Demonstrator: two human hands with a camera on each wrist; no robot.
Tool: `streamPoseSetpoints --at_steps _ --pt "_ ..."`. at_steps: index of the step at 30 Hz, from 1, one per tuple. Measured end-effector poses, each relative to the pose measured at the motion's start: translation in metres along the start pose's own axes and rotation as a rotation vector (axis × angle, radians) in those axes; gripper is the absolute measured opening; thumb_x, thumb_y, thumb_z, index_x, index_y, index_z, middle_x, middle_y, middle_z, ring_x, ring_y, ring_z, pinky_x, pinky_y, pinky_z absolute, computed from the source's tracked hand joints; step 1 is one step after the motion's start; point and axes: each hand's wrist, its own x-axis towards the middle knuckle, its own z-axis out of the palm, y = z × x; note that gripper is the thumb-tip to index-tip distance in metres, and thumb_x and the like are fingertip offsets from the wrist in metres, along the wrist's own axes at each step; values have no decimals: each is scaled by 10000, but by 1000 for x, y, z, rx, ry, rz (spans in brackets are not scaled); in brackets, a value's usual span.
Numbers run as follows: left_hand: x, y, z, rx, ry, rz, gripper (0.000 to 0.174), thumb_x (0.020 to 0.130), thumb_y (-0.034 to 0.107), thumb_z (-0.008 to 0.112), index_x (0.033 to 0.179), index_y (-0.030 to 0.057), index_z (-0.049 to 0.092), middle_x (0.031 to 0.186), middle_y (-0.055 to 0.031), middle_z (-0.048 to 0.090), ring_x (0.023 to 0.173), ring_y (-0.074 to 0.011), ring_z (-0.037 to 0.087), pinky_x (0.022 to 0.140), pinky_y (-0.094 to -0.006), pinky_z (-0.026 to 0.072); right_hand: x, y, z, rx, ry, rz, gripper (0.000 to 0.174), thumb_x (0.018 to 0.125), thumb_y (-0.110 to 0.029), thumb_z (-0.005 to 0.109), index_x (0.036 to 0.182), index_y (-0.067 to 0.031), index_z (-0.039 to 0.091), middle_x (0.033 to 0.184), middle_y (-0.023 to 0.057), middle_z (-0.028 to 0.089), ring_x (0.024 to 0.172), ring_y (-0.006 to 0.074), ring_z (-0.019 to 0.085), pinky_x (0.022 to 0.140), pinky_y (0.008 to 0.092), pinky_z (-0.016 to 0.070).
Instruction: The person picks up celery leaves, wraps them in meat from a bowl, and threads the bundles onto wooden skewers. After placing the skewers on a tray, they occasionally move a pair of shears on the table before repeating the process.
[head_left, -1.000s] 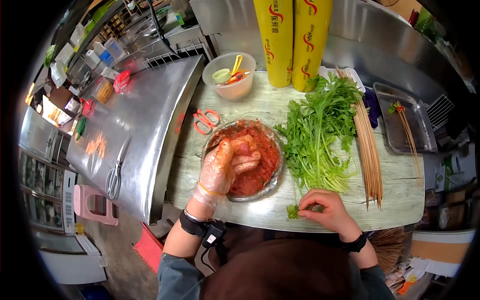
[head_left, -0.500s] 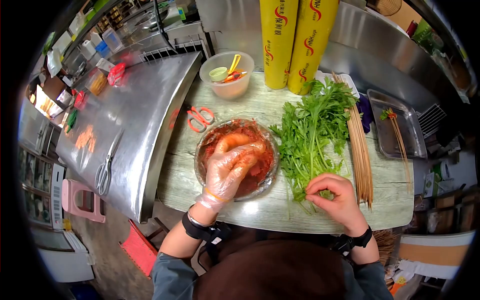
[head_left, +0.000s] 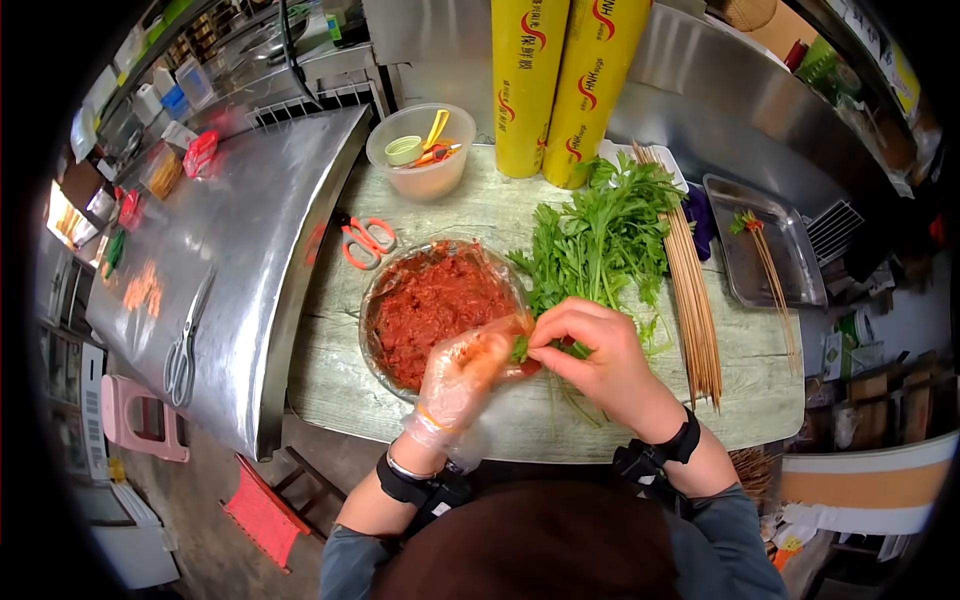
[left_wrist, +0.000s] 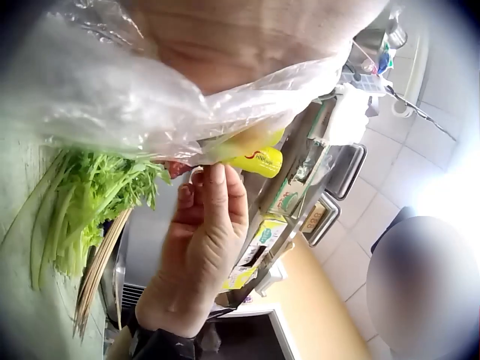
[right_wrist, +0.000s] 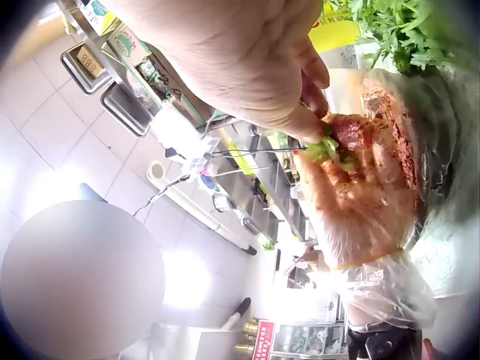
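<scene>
My left hand, in a clear plastic glove smeared red, is held over the bowl's near right edge. In the right wrist view its palm faces up, and a small piece of red meat lies on the fingers. Thumb and fingertips of my bare right hand pinch a small green celery leaf right at that meat. The bowl below, lined with clear plastic, is full of red seasoned meat. Leafy celery lies just beyond my right hand.
A bundle of wooden skewers lies right of the celery. Farther right, a metal tray holds a few skewers. Orange-handled scissors, a plastic tub and two yellow rolls are behind the bowl. A raised steel counter flanks the table.
My right hand has picked a leaf from the celery's near end and moved left to my left hand. The left hand has shifted from above the bowl's middle toward its right edge.
</scene>
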Motion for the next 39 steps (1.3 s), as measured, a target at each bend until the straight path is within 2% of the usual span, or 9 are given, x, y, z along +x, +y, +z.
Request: streamPoseSetpoints --at_steps 9,14,16,20,23,29,32,35,39 --pt "6 -5 -12 133 -21 69 276 860 -14 612 1133 -56 608 1061 -115 642 823 -173 645 739 -287 559 -3 7 5 89 136 90 114 765 -31 700 867 -36 650 831 39 626 712 125 594 640 230 482" --pt "17 -14 -17 166 20 161 254 832 -78 589 1084 -80 619 923 -125 671 752 -169 652 686 -269 534 -29 43 -65 203 435 395 102 803 -45 673 903 -45 662 778 29 640 674 91 581 633 214 463" --pt "21 -20 -21 154 33 180 235 825 -81 595 1059 -84 626 920 -121 670 740 -165 649 684 -272 535 -40 67 -100 -14 553 469 104 807 -40 659 907 -15 659 754 38 653 654 83 583 634 212 461" --pt "18 -19 -20 177 54 195 223 808 -104 597 1028 -94 632 897 -116 661 705 -171 635 666 -275 527 -68 137 -162 -869 405 458 237 742 -175 722 892 3 677 796 138 680 694 250 661 646 330 510" --pt "18 -18 -18 203 64 198 231 802 -110 597 1031 -98 630 880 -114 658 692 -177 627 662 -274 521 -66 153 -168 -776 269 697 273 711 -243 742 838 -8 690 753 147 671 682 296 644 662 368 507" --pt "21 -23 -21 155 64 215 217 785 -129 606 998 -100 633 971 -139 659 725 -178 632 679 -281 526 -53 143 -177 -650 237 830 255 723 -262 747 780 -18 699 682 151 648 676 284 634 665 371 493" --pt "19 -23 -19 162 78 221 208 795 -124 593 1000 -100 624 960 -134 649 712 -172 620 685 -293 529 -55 139 -177 -633 204 835 254 773 -274 704 753 -21 689 712 164 653 700 307 634 682 380 495" --pt "21 -28 -23 230 84 259 210 811 -116 575 1018 -101 613 924 -121 641 693 -167 607 689 -305 529 -59 137 -173 -797 189 718 271 851 -246 635 754 5 670 665 138 628 538 246 599 551 350 464" --pt "18 -25 -22 184 95 222 221 788 -132 597 1004 -103 631 983 -141 658 758 -178 637 713 -280 529 -65 135 -175 -1124 233 353 247 883 -244 583 839 -11 649 741 152 611 599 288 601 592 385 468"
